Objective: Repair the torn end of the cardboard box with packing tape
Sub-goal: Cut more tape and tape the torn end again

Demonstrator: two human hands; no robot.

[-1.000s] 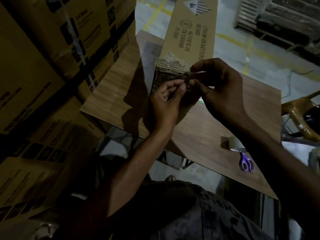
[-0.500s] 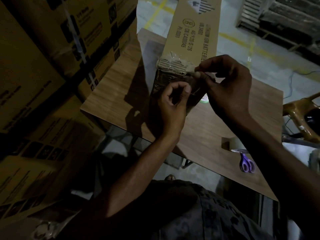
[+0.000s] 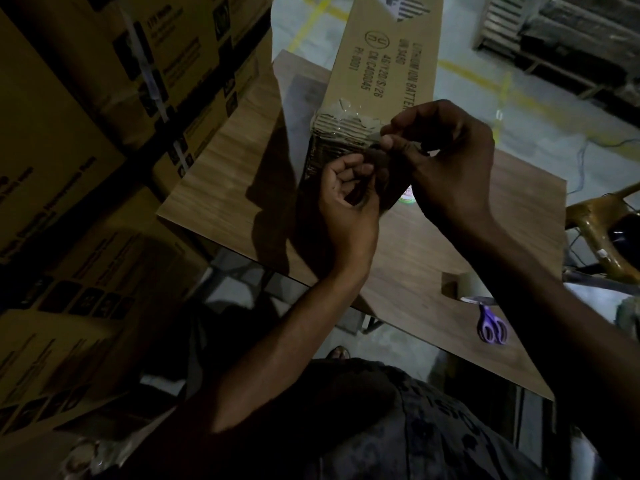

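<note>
Both grips meet at the long brown cardboard box's (image 3: 377, 64) torn end: right hand (image 3: 446, 161) pinches clear packing tape (image 3: 349, 128); left hand (image 3: 349, 206), just below, curls loosely, clamping nothing visible.

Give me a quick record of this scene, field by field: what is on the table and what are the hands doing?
setting: dim storeroom, stacked cartons at left
surface: wooden table
box: long cardboard box lying on the table, torn end covered in clear tape
left hand: at the box's torn end, fingers curled
right hand: fingertips pinched at the taped edge
tape roll: on the table, partly behind the right forearm
scissors: purple handles, beside the roll
</note>
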